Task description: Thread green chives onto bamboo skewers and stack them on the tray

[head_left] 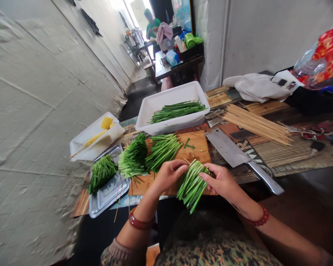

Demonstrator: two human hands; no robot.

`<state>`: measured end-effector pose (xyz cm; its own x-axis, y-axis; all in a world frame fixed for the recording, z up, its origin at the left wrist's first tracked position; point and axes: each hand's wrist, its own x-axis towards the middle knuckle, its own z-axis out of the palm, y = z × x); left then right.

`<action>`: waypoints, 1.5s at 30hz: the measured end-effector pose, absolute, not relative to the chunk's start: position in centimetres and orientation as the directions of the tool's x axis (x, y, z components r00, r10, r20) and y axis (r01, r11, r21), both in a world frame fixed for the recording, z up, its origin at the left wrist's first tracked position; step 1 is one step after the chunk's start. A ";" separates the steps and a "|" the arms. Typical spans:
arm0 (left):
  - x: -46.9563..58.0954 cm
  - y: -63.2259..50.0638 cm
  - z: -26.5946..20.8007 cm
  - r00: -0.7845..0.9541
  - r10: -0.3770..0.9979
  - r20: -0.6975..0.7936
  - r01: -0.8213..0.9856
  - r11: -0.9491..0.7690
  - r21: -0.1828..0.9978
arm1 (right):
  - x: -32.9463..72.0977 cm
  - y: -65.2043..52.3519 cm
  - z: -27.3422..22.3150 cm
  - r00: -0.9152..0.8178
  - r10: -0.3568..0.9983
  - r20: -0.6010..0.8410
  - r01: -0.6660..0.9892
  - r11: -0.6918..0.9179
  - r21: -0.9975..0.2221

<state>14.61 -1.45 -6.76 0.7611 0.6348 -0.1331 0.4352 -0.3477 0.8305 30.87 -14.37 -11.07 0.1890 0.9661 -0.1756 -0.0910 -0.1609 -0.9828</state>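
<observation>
Steel cleaver (229, 149) lies beside the board (199, 144); left fingers (180, 170) and right fingers (208, 180) hold stalks (192, 188).

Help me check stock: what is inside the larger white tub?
Long green stalks lie inside the larger white tub. They cover part of its floor, so anything beneath them cannot be seen.

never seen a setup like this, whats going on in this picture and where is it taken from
There is no machine here: a person works bare-handed, wearing a head camera that looks forward and down. The right hand holds a bunch of green stalks; the left hand is at its other side, its grip hard to make out. On the table are a cutting board, a cleaver, wooden sticks, a metal tray, a large white tub holding more greens and a small white tub holding corn.
</observation>
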 end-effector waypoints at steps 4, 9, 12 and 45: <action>14.6 1.0 -6.2 0.657 0.737 0.161 0.600 -0.640 0.480 | 31.6 -14.0 -11.2 0.244 0.950 -0.197 -0.127 -0.170 -0.977; 15.7 3.3 -5.6 0.694 0.686 0.217 0.703 -0.711 -0.002 | 32.0 -13.8 -12.3 0.234 0.945 -0.226 -0.218 -0.176 -0.960; 16.5 3.6 -5.7 0.678 0.719 0.149 0.734 -0.670 -0.107 | 32.1 -13.9 -12.3 0.226 0.948 -0.224 -0.216 -0.175 -0.961; 15.1 -2.5 -4.1 0.584 0.812 -0.007 0.264 -0.182 0.947 | 30.0 -16.0 -8.8 0.247 0.952 -0.179 -0.143 -0.147 -0.979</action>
<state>15.06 -2.46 -4.14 0.5840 0.8117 -0.0067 0.2641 -0.1822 0.9471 30.03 -15.97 -8.77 0.2468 0.9523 -0.1794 -0.1434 -0.1472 -0.9787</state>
